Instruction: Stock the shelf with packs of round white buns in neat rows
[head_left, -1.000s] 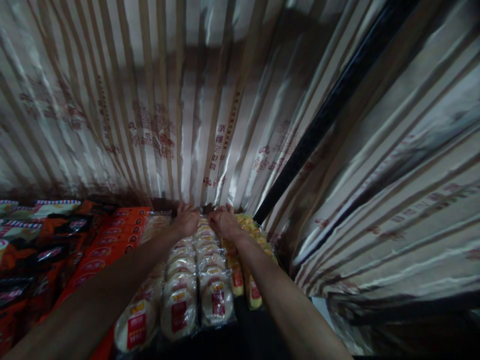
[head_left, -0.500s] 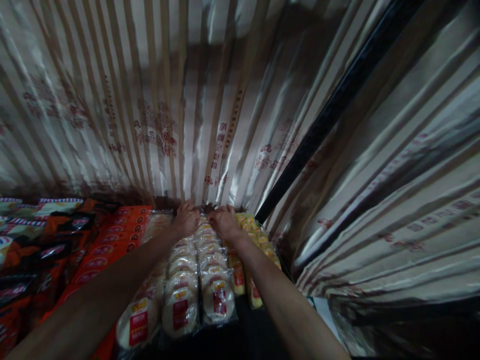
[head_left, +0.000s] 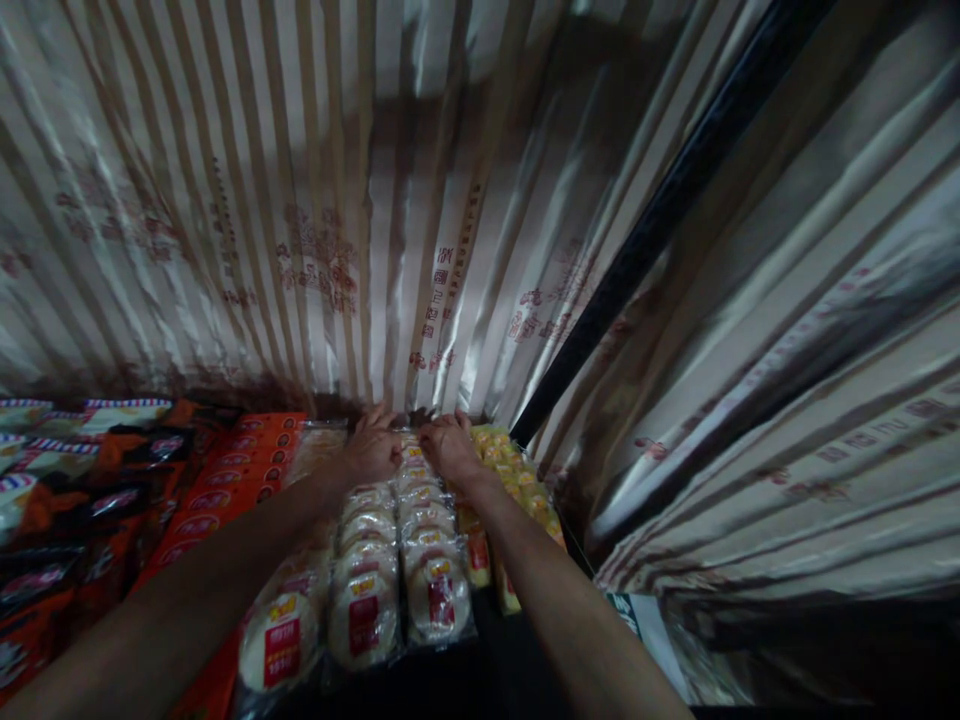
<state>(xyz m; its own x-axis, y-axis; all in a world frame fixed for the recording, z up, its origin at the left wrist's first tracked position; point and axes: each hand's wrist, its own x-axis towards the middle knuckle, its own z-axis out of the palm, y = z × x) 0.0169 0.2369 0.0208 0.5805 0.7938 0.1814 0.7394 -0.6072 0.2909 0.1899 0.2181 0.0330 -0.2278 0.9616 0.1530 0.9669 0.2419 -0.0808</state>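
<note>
Rows of round white cakes in clear wrappers (head_left: 364,615) run from the front to the back of the display. My left hand (head_left: 373,447) rests at the far end of these rows, its fingers bent toward the curtain. Beside it, my right hand (head_left: 448,445) lies at the back of the neighbouring row, fingers curled over the packs. The fingertips of both hands are dim and partly hidden, so what they grip cannot be made out. Yellow packs (head_left: 517,475) stand right of my right hand.
Orange packets (head_left: 199,500) and dark orange-black bags (head_left: 112,500) fill the left side. A striped plastic curtain (head_left: 330,200) hangs behind the goods. A dark slanting pole (head_left: 637,240) crosses at the right. A white and green sheet (head_left: 649,625) lies low at the right.
My left hand has shifted slightly down, toward me. My right hand stays almost in place. The view has moved a little, and the goods look unchanged.
</note>
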